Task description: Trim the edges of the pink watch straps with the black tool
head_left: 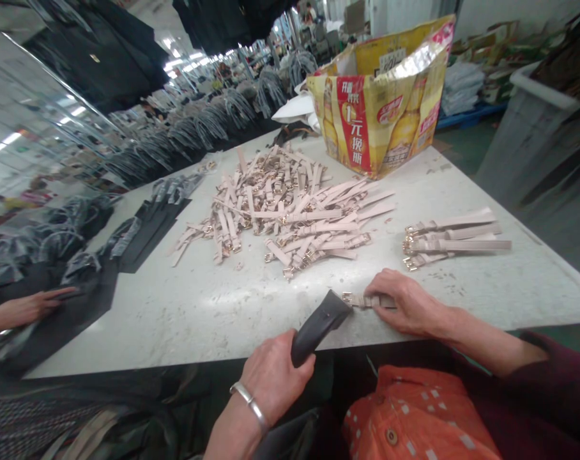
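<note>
Two bare hands meet at the near side of a pale worktable [175,319], each with something in its grip. The person's left hand [274,367], with a silver bangle [250,406] at the wrist, is wrapped around a black tool [319,326], whose broad end points away from that fist and toward the other hand. The person's right hand [407,305] has thumb and fingers closed in a narrow pinch on a pinkish-beige strap [365,301]. That strap lies low over the tabletop, and its metal buckle [346,299] sticks out to the left of the pinch, just beside the tool's broad end; whether the two touch cannot be told.

Beyond the right-hand grip and a little to its right, a small group of straps [476,245] lies with buckles toward the left. Farther off, ahead of both grips, a big heap of similar straps [290,216] spreads out, and behind it, to the right, stands a yellow cardboard box [373,128] printed with bottles. Well to the left of the left-hand grip, a co-worker's hand [24,312] is over black bags [93,297]. Nearer the wearer than the right-hand grip, an orange garment [414,402] with pale patches shows.
</note>
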A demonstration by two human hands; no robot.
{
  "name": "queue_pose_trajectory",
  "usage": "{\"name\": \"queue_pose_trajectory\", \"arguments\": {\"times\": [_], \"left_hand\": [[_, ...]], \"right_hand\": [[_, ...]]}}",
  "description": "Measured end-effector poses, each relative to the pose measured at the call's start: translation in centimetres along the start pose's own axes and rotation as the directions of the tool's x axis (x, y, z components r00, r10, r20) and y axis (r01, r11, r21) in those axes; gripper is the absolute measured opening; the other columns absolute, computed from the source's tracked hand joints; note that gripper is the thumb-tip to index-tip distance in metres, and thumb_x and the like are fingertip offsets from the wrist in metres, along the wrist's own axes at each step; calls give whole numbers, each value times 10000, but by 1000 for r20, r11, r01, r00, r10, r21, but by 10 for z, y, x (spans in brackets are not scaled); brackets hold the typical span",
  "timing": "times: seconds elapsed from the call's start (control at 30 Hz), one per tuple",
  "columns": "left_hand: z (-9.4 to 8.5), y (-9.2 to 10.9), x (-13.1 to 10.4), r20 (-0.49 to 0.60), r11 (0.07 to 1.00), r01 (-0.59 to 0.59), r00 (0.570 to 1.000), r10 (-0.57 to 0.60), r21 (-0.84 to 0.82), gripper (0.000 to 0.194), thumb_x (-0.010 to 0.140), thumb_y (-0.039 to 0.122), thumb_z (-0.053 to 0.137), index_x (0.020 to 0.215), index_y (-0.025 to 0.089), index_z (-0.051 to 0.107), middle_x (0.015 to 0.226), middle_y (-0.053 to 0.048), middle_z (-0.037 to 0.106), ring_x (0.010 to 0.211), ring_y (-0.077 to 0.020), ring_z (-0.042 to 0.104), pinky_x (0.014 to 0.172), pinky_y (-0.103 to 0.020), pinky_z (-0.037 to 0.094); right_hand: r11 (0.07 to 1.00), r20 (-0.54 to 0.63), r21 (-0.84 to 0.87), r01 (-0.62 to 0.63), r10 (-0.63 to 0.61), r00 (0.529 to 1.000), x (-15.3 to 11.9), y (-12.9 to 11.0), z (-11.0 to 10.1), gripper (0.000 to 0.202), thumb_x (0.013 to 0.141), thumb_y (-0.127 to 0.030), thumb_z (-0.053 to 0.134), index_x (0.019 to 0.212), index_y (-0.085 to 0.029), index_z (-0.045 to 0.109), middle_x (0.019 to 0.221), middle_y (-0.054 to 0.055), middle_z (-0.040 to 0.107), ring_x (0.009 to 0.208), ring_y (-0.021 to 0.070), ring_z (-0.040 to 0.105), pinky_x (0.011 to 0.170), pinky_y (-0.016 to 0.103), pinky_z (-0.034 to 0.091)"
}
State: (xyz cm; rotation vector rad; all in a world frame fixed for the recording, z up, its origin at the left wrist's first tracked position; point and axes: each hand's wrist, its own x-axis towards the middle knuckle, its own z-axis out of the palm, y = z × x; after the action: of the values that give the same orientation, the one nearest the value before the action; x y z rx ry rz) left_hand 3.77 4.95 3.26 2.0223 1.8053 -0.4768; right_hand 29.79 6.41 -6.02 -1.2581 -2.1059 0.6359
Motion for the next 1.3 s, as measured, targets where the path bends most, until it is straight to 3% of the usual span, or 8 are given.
{"name": "queue_pose_trajectory", "arguments": {"times": [0.23,0.5,0.67,0.8,1.0,1.13,1.3], "left_hand": [[-2,-2,-2,10,1000,-3,1000,3,6,255,751,415,478,824,206,605,684,-23,637,608,-145,584,551,-216,352],[-4,12,5,9,998,-60,998,60,11,227,727,394,498,776,205,613,662,-14,621,565,-127,545,523,-208,309],[-2,1,5,-10,998,-1,1000,0,-56,226,739,395,485,792,208,601,670,-13,628,594,-137,568,539,-213,334],[-7,1,-4,-26,1000,-8,1000,8,-7,237,757,414,472,801,211,587,679,-17,638,617,-151,591,554,-221,354],[-15,35,-7,-32,981,-84,995,91,176,229,768,416,446,811,236,582,714,-38,665,682,-221,640,587,-274,390],[-16,44,0,17,974,-104,995,103,200,226,765,390,436,825,236,591,755,-49,680,719,-232,653,606,-288,416],[-29,36,1,67,967,-97,994,83,236,227,758,372,432,801,228,603,751,-53,683,726,-233,657,617,-295,435]], "right_hand": [[1000,41,10,16,-16,999,1,1,2,218,670,-114,568,857,-185,655,783,51,595,791,196,514,754,330,389],[1000,78,-3,18,-18,997,3,1,-1,211,681,-120,560,861,-176,655,798,53,608,814,199,527,768,335,379],[999,83,7,34,-35,996,2,2,-2,233,696,-124,559,899,-185,657,824,49,630,829,201,533,779,339,377],[1000,57,26,5,-6,998,0,3,0,342,698,-145,576,1034,-176,629,876,60,634,853,208,537,795,344,388],[988,66,152,28,-39,997,-2,2,-3,679,684,-108,557,1340,-159,387,912,48,612,836,183,546,819,333,410],[983,72,180,25,-39,997,-2,2,-5,755,660,-84,542,1378,-178,327,942,53,598,863,191,535,833,342,412],[983,97,179,24,-42,994,-1,1,-7,761,627,-58,524,1360,-160,348,931,56,591,857,194,521,833,343,415]]}}
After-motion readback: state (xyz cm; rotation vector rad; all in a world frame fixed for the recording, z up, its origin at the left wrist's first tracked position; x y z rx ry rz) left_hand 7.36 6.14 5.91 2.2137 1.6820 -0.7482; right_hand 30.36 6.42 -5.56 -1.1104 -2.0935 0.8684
